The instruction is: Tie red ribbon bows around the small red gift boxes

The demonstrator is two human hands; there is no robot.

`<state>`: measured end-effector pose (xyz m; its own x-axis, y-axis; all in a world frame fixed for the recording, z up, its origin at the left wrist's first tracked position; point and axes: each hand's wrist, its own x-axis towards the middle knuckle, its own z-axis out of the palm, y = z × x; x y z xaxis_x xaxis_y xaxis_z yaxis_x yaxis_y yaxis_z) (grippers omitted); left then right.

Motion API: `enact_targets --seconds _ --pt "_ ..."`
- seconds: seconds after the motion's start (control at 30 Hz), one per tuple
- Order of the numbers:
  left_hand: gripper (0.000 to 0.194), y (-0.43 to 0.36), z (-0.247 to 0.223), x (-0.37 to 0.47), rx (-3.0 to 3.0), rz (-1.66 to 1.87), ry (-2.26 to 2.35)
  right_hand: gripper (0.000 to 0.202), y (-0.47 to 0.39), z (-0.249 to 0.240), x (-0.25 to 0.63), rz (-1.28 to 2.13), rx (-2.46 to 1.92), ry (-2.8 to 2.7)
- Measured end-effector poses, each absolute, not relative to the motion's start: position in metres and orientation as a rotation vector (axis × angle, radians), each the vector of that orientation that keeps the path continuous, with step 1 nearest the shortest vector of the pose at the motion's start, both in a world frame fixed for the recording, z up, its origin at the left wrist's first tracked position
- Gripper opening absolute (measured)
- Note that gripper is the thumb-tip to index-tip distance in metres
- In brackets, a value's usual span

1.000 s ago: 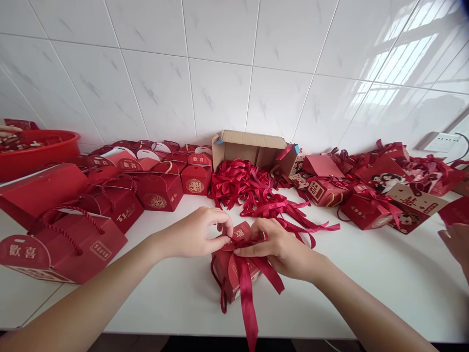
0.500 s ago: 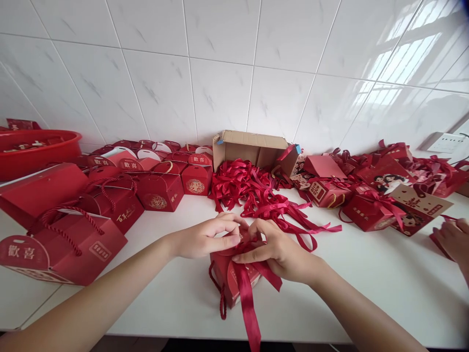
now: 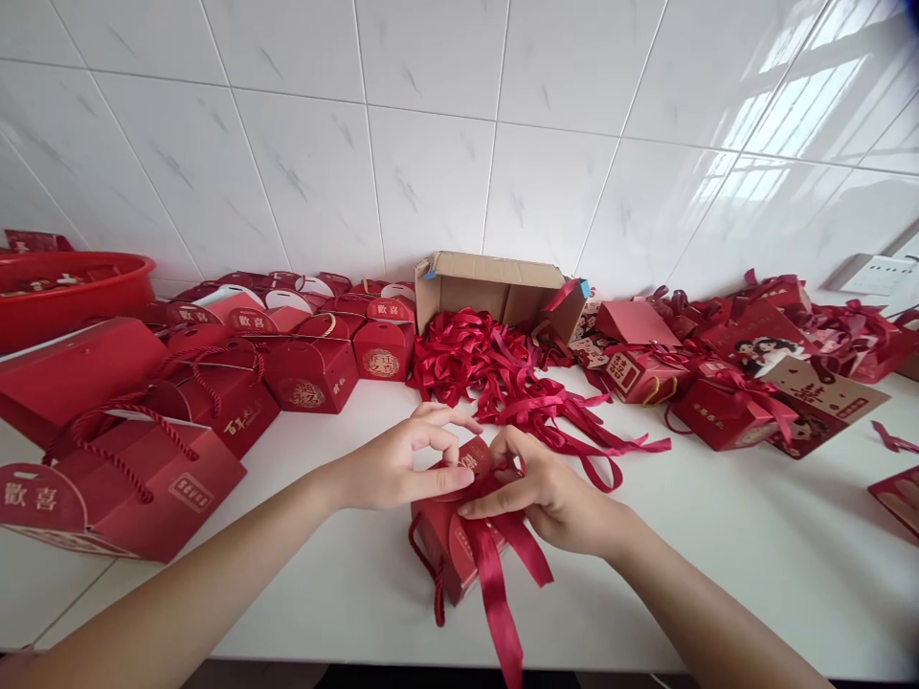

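A small red gift box (image 3: 445, 550) with a twisted rope handle stands on the white table between my hands. A red ribbon (image 3: 495, 593) lies over its top, with its tails hanging down the front toward the table edge. My right hand (image 3: 546, 488) pinches the ribbon at the top of the box, thumb and forefinger nearly together. My left hand (image 3: 409, 459) is at the box's left top side, its thumb touching the round flap and its fingers apart and raised, holding nothing.
A cardboard box (image 3: 503, 268) spills a heap of red ribbons (image 3: 474, 359) behind my hands. Red gift boxes (image 3: 316, 373) crowd the left beside a red basin (image 3: 86, 297). Ribboned boxes (image 3: 728, 411) stand at the right; another person's fingers (image 3: 906, 496) touch a box there.
My left hand's fingers have opened and lifted off the ribbon, showing the flap. My right hand has stayed nearly still. At the right edge, the other person's hand has moved lower.
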<state>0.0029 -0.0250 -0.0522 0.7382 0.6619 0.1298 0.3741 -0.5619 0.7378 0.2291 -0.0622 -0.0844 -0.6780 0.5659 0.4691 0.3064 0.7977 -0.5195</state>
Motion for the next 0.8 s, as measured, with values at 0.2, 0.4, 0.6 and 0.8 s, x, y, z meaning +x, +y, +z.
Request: enact_targets --seconds 0.2,0.4,0.6,0.8 --pt "0.026 -0.036 -0.058 0.012 2.248 0.734 0.845 0.047 -0.061 -0.087 0.23 0.542 -0.635 -2.343" --pt "0.035 -0.046 -0.067 0.026 2.008 0.826 0.814 0.032 -0.062 -0.089 0.232 0.472 -0.65 -2.253" --pt "0.034 -0.042 -0.069 0.026 1.97 0.808 0.858 0.01 -0.061 -0.097 0.229 0.736 -0.845 -1.861" --pt "0.025 -0.04 -0.072 0.026 2.027 0.816 0.915 0.02 -0.055 -0.106 0.227 0.895 -0.826 -1.562"
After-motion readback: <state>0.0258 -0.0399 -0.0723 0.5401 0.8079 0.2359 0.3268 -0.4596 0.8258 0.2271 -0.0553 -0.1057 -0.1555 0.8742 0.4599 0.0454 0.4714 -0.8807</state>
